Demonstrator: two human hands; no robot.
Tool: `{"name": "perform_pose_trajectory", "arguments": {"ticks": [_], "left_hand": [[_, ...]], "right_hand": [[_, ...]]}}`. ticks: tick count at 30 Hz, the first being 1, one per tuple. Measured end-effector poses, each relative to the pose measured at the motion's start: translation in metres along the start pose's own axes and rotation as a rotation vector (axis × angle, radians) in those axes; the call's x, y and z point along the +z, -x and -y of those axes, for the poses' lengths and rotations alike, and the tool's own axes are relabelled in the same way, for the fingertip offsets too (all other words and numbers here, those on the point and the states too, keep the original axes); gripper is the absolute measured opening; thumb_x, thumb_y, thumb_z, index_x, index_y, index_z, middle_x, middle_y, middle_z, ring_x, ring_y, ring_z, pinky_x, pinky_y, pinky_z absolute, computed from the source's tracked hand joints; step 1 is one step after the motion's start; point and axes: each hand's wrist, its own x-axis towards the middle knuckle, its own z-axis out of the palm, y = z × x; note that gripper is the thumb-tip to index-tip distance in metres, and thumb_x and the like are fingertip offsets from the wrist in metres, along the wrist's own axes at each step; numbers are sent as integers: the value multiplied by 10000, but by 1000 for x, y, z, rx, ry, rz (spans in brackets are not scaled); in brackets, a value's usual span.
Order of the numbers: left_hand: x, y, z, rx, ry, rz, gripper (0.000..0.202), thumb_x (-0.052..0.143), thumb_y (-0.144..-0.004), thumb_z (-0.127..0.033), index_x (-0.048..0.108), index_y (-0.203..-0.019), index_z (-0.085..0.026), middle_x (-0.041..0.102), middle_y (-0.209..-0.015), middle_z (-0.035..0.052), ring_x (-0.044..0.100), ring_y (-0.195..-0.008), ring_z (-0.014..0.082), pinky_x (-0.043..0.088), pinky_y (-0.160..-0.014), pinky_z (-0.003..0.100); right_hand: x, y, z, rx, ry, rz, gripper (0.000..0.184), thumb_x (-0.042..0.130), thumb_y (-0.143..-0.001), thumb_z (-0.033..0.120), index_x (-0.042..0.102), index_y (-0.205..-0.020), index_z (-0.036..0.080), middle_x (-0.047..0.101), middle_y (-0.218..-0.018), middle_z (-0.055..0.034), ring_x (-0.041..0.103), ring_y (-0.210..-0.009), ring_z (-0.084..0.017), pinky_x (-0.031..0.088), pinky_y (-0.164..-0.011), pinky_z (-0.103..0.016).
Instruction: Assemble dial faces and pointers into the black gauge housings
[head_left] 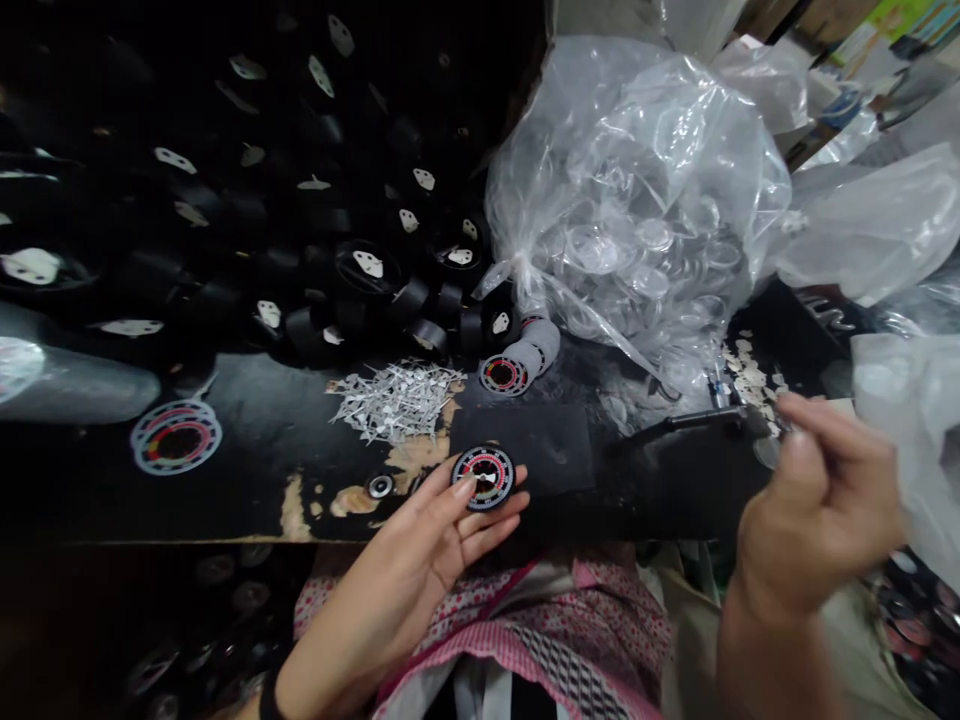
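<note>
Black with a red and white ring, the dial (484, 478) sits at the near edge of the worktable (247, 400), just left of centre. Your left hand (420, 545) pinches it between thumb and fingertips, face up, with a white pointer across its middle. Keep it level and hold it by the rim only, so no finger covers the centre.

Your right hand (814, 510) is raised at the near right with its fingers curled into a pinch. It is blurred, so I cannot tell whether anything small sits between them. I would steady that wrist before bringing it over the face.

Just beyond the dial lies a flat black mat (540, 445). To the left are a small round piece (380, 486) and the heap of white pointers (397, 400). A stack of dials (521, 362) stands farther back.

A dark rod (690, 421) lies between your 2 hands, and the sagging clear bag (637, 200) crowds the far right. Mind both when you reach across. Black housings (360, 290) fill the far left.
</note>
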Motion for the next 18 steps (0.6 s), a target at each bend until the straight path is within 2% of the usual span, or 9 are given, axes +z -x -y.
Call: {"name": "perform_pose_trajectory", "arguments": {"ticks": [1,4,7,9,11,13,15,17,18], "left_hand": [[1,-2,1,-54,27,16,332,711,-866,-372,701,-1095,-132,734,-1179,175,710,-1061,316,593,-903,383],[6,-6,1,-146,84,-7,298,523,-987,-326,696,-1078,-101,732,-1178,174,698,-1092,303,568,-960,398],[12,-9,-1,-152,102,-60,284,455,-1014,-250,689,-1057,-93,735,-1167,160,702,-1084,294,554,-983,405],[15,-10,-2,-145,116,-78,275,457,-1015,-244,682,-1059,-93,737,-1159,162,699,-1089,296,551,-986,406],[15,-11,-3,-127,125,-77,260,476,-1010,-252,677,-1070,-97,737,-1154,167,697,-1095,298,555,-976,403],[15,-13,-2,-101,125,-72,238,500,-1002,-251,677,-1070,-107,742,-1140,164,706,-1074,284,561,-960,392],[13,-15,-1,-73,121,-53,214,526,-992,-249,682,-1063,-121,749,-1118,148,721,-1027,254,563,-951,379],[10,-16,1,-54,114,-1,204,556,-980,-266,688,-1073,-141,748,-1128,132,719,-1017,239,562,-947,372],[8,-16,2,-46,109,31,207,575,-972,-286,692,-1079,-152,746,-1137,125,714,-1027,238,562,-942,368]], "right_hand": [[-1,-4,-12,98,-6,-60,223,591,-926,212,710,-1113,194,695,-1097,-72,640,-1083,-229,449,-1054,-497],[12,-7,-49,370,-261,16,273,619,-897,278,679,-1140,168,692,-1090,-69,654,-1031,-198,473,-1006,-427],[33,-4,-61,464,-450,39,194,596,-869,232,692,-1022,161,669,-827,-12,643,-751,-130,514,-787,-315],[42,-4,-45,475,-551,38,138,562,-822,144,674,-899,168,567,-648,46,514,-531,-85,462,-608,-258],[47,-5,-14,482,-756,73,177,502,-774,67,626,-814,187,476,-567,79,389,-426,-66,414,-524,-245],[53,-3,22,459,-995,203,233,452,-779,34,613,-805,201,478,-582,71,384,-424,-69,405,-509,-248],[61,3,53,435,-1183,439,241,453,-840,53,635,-854,209,490,-647,53,413,-473,-74,405,-521,-255],[69,10,73,401,-1253,572,222,467,-888,87,648,-904,214,494,-699,38,435,-527,-83,406,-538,-262],[73,12,78,376,-1242,597,214,468,-904,102,650,-918,213,503,-722,29,452,-556,-90,414,-552,-267]]}}
